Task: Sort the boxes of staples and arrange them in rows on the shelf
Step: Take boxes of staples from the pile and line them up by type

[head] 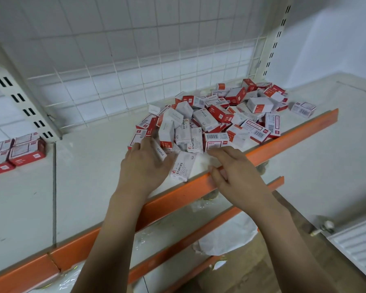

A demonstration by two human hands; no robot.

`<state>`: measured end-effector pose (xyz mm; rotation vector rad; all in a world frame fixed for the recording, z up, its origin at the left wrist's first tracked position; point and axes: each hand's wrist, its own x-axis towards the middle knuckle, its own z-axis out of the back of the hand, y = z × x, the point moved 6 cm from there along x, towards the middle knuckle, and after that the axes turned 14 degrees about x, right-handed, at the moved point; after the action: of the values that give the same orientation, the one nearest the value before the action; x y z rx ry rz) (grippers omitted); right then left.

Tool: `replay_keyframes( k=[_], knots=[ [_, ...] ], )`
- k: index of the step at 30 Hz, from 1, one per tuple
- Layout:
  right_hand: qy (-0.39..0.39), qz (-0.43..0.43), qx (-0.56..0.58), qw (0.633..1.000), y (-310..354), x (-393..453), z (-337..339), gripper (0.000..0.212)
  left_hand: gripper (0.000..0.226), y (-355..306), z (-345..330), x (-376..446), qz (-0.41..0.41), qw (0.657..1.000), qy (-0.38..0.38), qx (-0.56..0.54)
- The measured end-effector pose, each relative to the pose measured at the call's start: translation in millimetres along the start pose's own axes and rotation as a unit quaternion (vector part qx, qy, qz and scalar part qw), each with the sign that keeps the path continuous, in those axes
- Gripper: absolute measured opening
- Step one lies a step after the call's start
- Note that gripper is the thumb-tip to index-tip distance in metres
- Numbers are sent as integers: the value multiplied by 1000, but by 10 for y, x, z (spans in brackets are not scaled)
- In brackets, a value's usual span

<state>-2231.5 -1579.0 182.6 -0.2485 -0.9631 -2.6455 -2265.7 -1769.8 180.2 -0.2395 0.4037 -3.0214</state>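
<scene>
Both hands are at the shelf's (106, 170) front edge by the pile (216, 117), left hand (145, 166) pinching one box (160, 150), right hand (234, 170) loosely curled and empty, so I'd pick matching boxes, not rake.

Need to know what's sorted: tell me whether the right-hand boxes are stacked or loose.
Loose: the pile of staple boxes lies jumbled, tilted every way, not in rows.
</scene>
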Motion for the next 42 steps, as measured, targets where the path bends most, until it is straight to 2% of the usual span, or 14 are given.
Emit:
replay_keyframes(
  k=[3, 5, 9, 14, 19, 24, 27, 30, 33, 36, 42],
  knots=[
    [5, 12, 5, 1000, 39, 27, -27, 42, 28, -4, 59, -43, 5, 1000, -16, -23],
    [13, 21, 5, 1000, 77, 63, -47, 37, 22, 31, 116, -67, -2, 1000, -28, -7],
    [80, 41, -22, 996, 171, 209, -127, 44, 29, 188, 209, -132, -6, 1000, -23, -5],
    [193, 32, -29, 980, 323, 411, -230, 57, 29, 324, 458, -323, 0, 996, -81, -46],
    [249, 42, -71, 965, 451, 507, -347, 53, 49, 492, 585, -423, 22, 993, -95, -70],
    [235, 57, -84, 967, 548, 502, -332, 51, 48, 605, 575, -513, 37, 987, -81, -134],
    [213, 62, -51, 974, 641, 475, -333, 44, 45, 710, 535, -571, 58, 978, -60, -189],
    [191, 78, -23, 978, 758, 457, -392, 38, 47, 804, 561, -659, 55, 980, -44, -184],
    [172, 91, 8, 981, 897, 446, -482, 39, 58, 923, 674, -770, 23, 987, -68, -144],
    [155, 98, 30, 983, 1068, 413, -592, 43, 57, 1161, 807, -872, 22, 984, -106, -139],
    [146, 118, 56, 981, 1492, 353, -835, 45, 51, 1680, 1080, -1082, 27, 971, -131, -199]
  ],
)
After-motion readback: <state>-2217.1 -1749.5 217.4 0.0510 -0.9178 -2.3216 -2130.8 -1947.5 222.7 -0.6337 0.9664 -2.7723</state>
